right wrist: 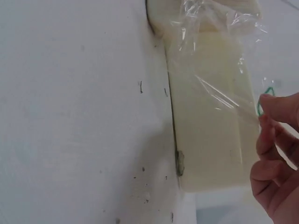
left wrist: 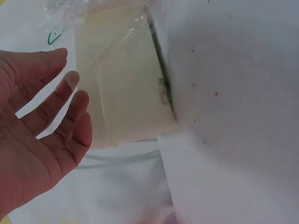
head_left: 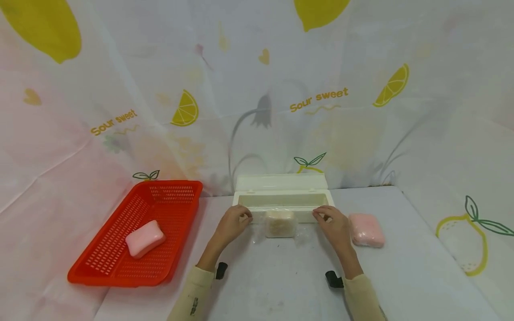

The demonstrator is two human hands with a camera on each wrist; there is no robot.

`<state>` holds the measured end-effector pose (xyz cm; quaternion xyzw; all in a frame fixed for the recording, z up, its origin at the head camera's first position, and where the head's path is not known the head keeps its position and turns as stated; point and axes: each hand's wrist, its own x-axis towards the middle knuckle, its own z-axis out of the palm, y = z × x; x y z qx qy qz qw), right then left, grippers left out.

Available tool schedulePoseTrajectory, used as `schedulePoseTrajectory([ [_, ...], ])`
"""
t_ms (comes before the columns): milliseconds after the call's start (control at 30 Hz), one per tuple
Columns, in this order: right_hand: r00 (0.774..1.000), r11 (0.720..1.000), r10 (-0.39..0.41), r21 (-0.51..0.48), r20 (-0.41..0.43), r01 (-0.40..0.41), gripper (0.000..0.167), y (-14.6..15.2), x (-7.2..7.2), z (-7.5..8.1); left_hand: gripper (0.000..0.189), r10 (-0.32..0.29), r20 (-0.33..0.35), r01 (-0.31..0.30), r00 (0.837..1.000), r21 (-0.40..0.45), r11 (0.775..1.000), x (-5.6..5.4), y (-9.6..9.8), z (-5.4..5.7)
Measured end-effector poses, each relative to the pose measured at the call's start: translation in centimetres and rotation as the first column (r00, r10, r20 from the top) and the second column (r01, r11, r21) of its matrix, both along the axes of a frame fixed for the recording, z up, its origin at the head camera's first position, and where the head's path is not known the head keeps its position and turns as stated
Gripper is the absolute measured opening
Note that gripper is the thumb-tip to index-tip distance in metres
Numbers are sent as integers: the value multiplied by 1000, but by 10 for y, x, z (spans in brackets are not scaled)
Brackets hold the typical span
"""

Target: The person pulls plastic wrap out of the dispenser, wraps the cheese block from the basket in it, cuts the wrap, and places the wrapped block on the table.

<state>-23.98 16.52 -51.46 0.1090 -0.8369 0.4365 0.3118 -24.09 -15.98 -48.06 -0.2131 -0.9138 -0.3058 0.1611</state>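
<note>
A cream-coloured bar like soap point(head_left: 279, 224) stands at the front of a long white box point(head_left: 257, 217) with its lid up. Clear plastic film point(right wrist: 219, 95) is over the bar and spreads to both sides. At the film's left end, my left hand point(head_left: 234, 220) has thumb and forefinger together, pinching its edge; the thumb partly hides the grip in the left wrist view point(left wrist: 42, 126). My right hand point(head_left: 333, 221) pinches the film's other end between thumb and fingertip. Right of that hand lies a pink soap bar point(head_left: 366, 230) in shiny wrapping.
A red plastic basket point(head_left: 176, 263) stands at the left with another pink soap bar point(head_left: 145, 239) inside. Behind the white table point(head_left: 277, 285) hangs a lemon-printed cloth point(head_left: 241, 80). Small dark specks dot the tabletop.
</note>
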Motion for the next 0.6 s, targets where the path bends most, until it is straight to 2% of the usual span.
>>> schedulePoseTrajectory([
  [67, 995, 999, 45, -23, 93, -43, 11, -1, 4, 1, 12, -10, 66, 7, 998, 39, 999, 1, 1, 0],
  [133, 975, 994, 104, -47, 195, -96, 11, -1, 6, 2, 11, -23, 127, 13, 992, 80, 997, 4, 2, 0],
  [267, 901, 974, 227, -98, 370, -205, 13, -2, 10, 6, 8, -78, 231, 35, 970, 184, 982, 7, 3, -3],
  [333, 861, 959, 283, -118, 423, -257, 15, -3, 12, 7, 6, -120, 269, 57, 956, 232, 971, 8, 4, -5],
  [400, 828, 942, 333, -136, 450, -306, 15, -3, 13, 6, 6, -160, 297, 79, 941, 267, 960, 9, 5, -7],
  [467, 806, 921, 388, -154, 447, -358, 15, -4, 14, 5, 6, -197, 320, 99, 927, 297, 950, 10, 7, -9],
  [533, 791, 899, 436, -165, 429, -406, 15, -5, 14, 3, 4, -238, 329, 125, 914, 328, 936, 11, 8, -10],
  [600, 787, 883, 466, -155, 404, -443, 14, -6, 15, 2, 8, -266, 336, 141, 904, 354, 925, 12, 10, -12],
])
